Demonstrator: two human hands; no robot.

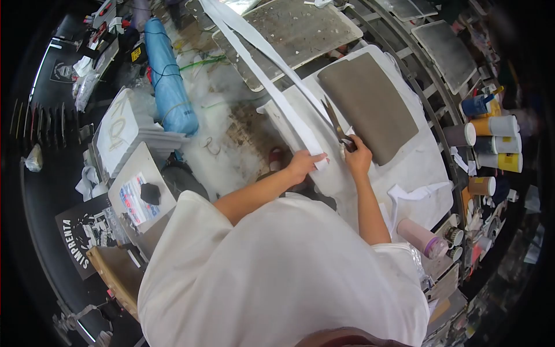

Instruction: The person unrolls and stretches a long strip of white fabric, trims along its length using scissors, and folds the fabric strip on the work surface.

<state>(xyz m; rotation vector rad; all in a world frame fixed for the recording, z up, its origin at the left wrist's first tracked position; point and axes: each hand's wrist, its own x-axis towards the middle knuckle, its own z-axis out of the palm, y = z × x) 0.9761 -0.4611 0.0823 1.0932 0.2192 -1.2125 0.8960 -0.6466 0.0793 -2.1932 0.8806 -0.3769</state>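
Observation:
My left hand point(304, 165) grips the near end of a long white strip point(269, 87), which runs away from me toward the top of the view. To its right, my right hand point(358, 155) is closed on dark scissors point(335, 122), whose blades point away from me and look parted. A second length of white strip passes close to the blades. Under both hands lies a white cloth point(347, 194) over a board. A grey-brown rectangular pad point(370, 107) rests on the cloth, just beyond my right hand.
A pink bottle point(419, 236) and a white scrap point(416, 194) lie near my right forearm. Several cups and jars point(494, 127) stand at the right. A blue wrapped roll point(169, 75) leans at the left, beside stacked grey sheets point(124, 130). Speckled metal plates point(289, 34) are ahead.

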